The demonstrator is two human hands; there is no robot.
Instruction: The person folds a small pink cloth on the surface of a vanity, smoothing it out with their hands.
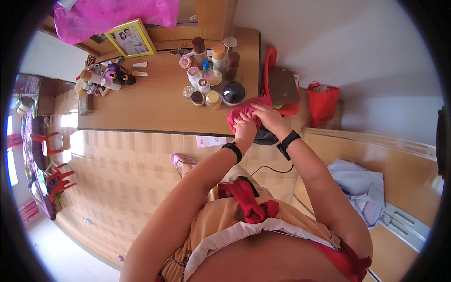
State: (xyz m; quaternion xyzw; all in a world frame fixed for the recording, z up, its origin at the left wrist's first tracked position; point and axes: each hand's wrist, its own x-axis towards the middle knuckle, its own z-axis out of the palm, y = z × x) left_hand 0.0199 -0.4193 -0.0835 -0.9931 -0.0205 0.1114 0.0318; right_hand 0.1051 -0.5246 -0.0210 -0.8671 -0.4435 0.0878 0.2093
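A bunched pink cloth (pixel 259 102) lies at the right front corner of the wooden dresser top (pixel 151 102). My left hand (pixel 245 124) grips it from above with bent fingers. Beside it, my right hand (pixel 268 116) holds the same cloth, its fingers reaching over the top. The palms and the cloth's underside are hidden. Just beyond the cloth stands a glossy black round container (pixel 233 93). To its left are a jar with a pale yellow lid (pixel 213 98) and a jar with a dark lid (pixel 197 98).
Behind the jars stand several cosmetic bottles (pixel 218 56) and a pink rose ornament (pixel 185 62). Farther left are a yellow photo frame (pixel 131 38) and clustered toiletries (pixel 105 79). A red chair (pixel 270 67) bearing a brown box (pixel 283 87) and a red bag (pixel 322 104) flank the dresser's right side.
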